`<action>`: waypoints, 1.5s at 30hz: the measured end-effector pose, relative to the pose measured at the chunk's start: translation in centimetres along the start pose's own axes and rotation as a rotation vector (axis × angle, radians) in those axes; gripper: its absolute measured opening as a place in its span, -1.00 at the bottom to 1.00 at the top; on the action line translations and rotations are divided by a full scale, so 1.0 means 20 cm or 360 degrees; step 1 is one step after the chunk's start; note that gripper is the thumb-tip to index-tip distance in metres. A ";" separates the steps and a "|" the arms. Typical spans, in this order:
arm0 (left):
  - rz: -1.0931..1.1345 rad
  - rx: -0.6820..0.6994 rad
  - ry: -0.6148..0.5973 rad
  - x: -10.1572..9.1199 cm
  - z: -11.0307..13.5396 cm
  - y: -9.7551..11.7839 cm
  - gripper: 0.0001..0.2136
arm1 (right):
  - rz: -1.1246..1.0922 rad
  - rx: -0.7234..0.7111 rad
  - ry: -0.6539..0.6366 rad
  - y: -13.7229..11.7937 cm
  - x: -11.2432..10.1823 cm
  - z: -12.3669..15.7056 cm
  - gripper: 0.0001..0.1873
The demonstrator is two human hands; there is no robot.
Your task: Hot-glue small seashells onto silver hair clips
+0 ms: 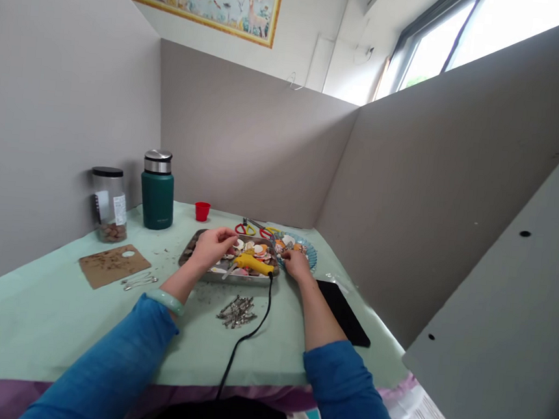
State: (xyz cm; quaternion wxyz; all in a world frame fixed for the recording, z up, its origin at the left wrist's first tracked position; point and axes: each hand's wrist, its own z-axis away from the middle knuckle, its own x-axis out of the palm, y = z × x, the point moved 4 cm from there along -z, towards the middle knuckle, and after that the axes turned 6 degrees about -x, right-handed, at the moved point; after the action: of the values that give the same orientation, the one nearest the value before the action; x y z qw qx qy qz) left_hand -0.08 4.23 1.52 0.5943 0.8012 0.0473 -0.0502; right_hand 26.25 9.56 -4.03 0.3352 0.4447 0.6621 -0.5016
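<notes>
My left hand (pixel 214 245) hovers over the left part of a metal tray (pixel 235 281), its fingertips pinched together; whatever they hold is too small to make out. Inside the tray lie several small flat pieces (pixel 259 249), white, orange and pink. A yellow hot glue gun (pixel 254 264) rests across them, with its black cord running to the front edge. At the near-left rim of a blue plate (pixel 311 256) is my right hand (pixel 296 264), fingers curled down among small colourful pieces. Its fingertips are partly hidden. In front of the tray is a pile of metal clips (pixel 236 312).
Scissors (pixel 253 228) lie behind the tray, a red cup (pixel 201 212) farther left. A green bottle (pixel 157 192), a jar (pixel 109 206), brown cardboard (pixel 114 265) and large safety pins (pixel 139 281) stand or lie at left. A black tablet-like slab (pixel 343 314) is under my right forearm. Grey partitions (pixel 251 142) enclose the table.
</notes>
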 end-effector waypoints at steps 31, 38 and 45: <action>0.0030 -0.0004 0.0009 0.00 0.01 0.01 -0.70 | -0.0091 0.0095 0.0062 0.02 0.00 -0.01 -0.80; 0.0007 -0.0013 0.0006 0.00 0.00 0.00 -0.72 | -0.0055 0.0098 0.0057 0.02 0.01 -0.01 -0.83; -0.0004 0.0012 0.0003 0.00 0.00 0.00 -0.73 | 0.0045 0.0141 0.0062 0.02 -0.01 0.01 -0.79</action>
State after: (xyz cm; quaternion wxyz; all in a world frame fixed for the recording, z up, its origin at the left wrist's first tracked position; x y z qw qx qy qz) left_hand -0.07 4.16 1.51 0.5912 0.8035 0.0488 -0.0504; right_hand 26.63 9.35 -4.11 0.3093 0.4779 0.6393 -0.5169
